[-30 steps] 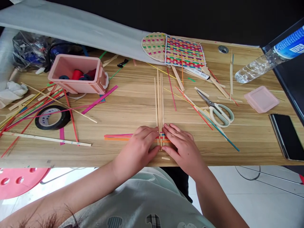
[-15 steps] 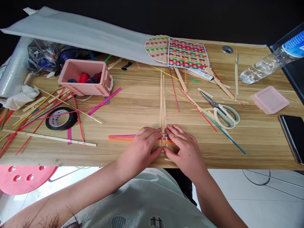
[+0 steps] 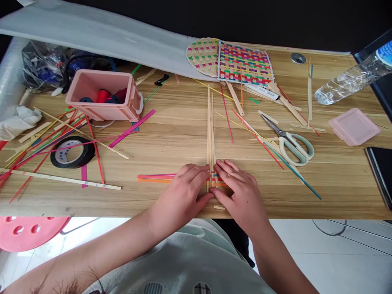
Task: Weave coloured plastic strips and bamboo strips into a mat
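Pale bamboo strips [image 3: 209, 130] run lengthwise up the table before me, crossed near their lower end by pink and orange strips [image 3: 154, 178] in a small weave. My left hand [image 3: 185, 188] grips the weave from the left, its fingers bent over the strips and its thumb below. From the other side my right hand [image 3: 241, 188] grips it the same way, with both thumbs nearly meeting. The fingers cover most of the crossings. A short pale offcut [image 3: 219, 207] lies just below the hands.
Scissors [image 3: 295, 145] and loose coloured strips lie to the right, near a pink lid [image 3: 354, 126], a phone [image 3: 379, 175] and a plastic bottle [image 3: 349, 83]. Woven mats [image 3: 245, 63] rest at the back. Leftward are black tape [image 3: 72, 152], a pink box [image 3: 102, 85] of spools and scattered strips.
The camera view has shifted slightly. Both hands stay at the weave, with only slight finger movement; the left thumb reaches a little further right.
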`<state>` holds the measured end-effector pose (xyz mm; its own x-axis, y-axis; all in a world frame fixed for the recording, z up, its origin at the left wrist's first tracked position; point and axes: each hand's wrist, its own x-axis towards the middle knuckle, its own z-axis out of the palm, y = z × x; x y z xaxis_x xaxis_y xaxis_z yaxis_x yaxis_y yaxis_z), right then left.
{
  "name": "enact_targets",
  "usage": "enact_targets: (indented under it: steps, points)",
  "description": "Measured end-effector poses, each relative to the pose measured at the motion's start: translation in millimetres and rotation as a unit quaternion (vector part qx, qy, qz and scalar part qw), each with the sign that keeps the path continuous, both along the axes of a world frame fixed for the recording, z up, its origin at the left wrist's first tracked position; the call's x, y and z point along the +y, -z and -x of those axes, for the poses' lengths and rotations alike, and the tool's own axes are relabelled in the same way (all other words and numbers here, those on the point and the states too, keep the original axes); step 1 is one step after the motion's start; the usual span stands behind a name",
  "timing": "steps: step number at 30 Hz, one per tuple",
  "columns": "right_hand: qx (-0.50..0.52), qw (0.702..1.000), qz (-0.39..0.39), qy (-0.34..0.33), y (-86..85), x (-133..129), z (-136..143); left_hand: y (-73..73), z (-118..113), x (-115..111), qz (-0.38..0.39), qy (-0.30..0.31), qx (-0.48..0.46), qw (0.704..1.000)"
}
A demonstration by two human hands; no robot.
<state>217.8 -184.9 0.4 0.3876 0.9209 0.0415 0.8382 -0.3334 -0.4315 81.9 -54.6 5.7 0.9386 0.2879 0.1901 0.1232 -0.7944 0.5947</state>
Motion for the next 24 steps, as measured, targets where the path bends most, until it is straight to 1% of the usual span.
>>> enact_targets:
  steps: [7,19,22,24]
  points:
    - [0.0,1.0,0.011,0.001,-2.3,0.5,2.5,0.6,1.9,0.0,0.001,0.003,0.015,1.0]
    - [-0.012,0.999,0.029,-0.008,-2.4,-2.1,2.5,0.9,-0.8,-0.8,0.005,-0.004,0.011,1.0]
    - [-0.012,0.999,0.04,-0.025,-4.2,-3.4,-1.7,-0.1,-0.6,-1.2,0.007,-0.004,0.007,1.0]
    - [-0.009,0.998,0.049,-0.05,-5.5,-4.7,-5.5,-1.6,-0.5,-0.9,0.009,-0.004,0.002,1.0]
